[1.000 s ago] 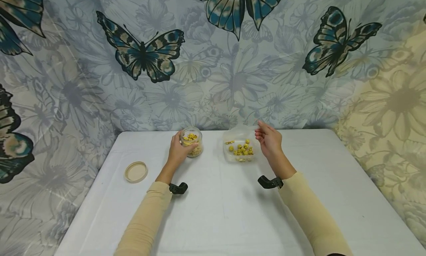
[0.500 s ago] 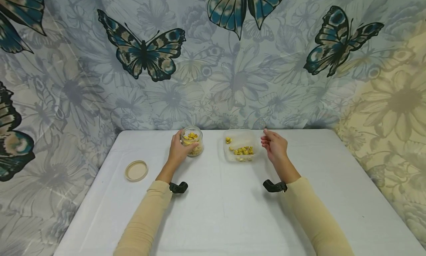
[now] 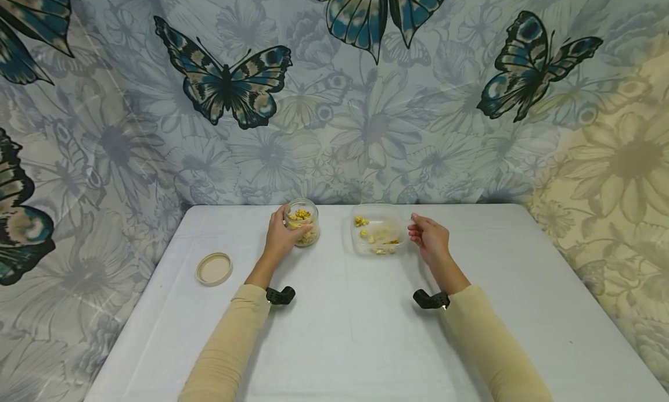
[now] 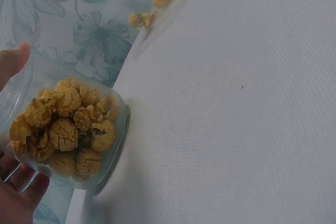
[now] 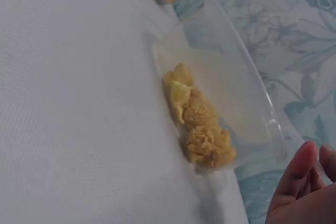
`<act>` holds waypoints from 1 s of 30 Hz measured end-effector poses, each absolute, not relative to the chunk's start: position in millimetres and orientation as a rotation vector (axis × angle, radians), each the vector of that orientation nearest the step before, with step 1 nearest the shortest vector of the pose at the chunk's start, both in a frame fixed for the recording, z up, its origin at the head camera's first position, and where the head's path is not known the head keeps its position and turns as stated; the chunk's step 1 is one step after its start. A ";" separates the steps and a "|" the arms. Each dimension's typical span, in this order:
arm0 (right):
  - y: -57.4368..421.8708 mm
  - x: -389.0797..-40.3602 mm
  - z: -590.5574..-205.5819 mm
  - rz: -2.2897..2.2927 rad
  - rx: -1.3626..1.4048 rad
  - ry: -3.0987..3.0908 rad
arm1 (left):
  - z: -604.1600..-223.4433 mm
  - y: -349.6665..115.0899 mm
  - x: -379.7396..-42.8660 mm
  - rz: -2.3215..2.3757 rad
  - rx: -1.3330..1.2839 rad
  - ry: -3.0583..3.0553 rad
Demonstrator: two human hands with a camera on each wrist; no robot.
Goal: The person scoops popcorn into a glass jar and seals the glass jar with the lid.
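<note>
My left hand (image 3: 281,237) grips a clear jar (image 3: 310,234) on the table, fingers and thumb around its side. Caramel-coated popcorn (image 4: 65,129) fills part of the jar, whose mouth is uncovered. At the right side of a clear plastic container (image 3: 358,245), my right hand (image 3: 431,237) pinches the handle of a translucent spoon (image 3: 385,230). The spoon's bowl lies inside the container, over some of the popcorn (image 5: 202,121) there. Most of the handle is hard to see.
A round cream-coloured lid (image 3: 213,269) lies on the white-covered table (image 3: 345,332), left of the jar. Butterfly-patterned cloth (image 3: 366,135) hangs right behind the table's back edge. Both wrists wear black bands.
My right hand drew back to the right, then lowered slightly; the spoon's bowl now shows inside the container. Popcorn in the container has shifted. My left hand stays on the jar.
</note>
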State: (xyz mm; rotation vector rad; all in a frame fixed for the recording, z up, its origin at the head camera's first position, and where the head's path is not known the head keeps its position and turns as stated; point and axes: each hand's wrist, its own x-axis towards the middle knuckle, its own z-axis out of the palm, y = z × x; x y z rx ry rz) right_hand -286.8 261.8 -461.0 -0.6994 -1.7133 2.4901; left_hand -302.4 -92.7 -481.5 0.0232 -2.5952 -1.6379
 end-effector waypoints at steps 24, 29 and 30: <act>265.4 -277.8 -472.7 2.375 -0.833 -1.777 | -478.6 -94.4 -301.7 -1.665 0.002 -2.584; 267.9 -274.4 -468.3 2.346 -0.815 -1.767 | -478.3 -95.5 -301.7 -1.678 -0.009 -2.587; 268.3 -273.5 -466.7 2.341 -0.816 -1.756 | -478.5 -95.8 -301.9 -1.679 -0.011 -2.593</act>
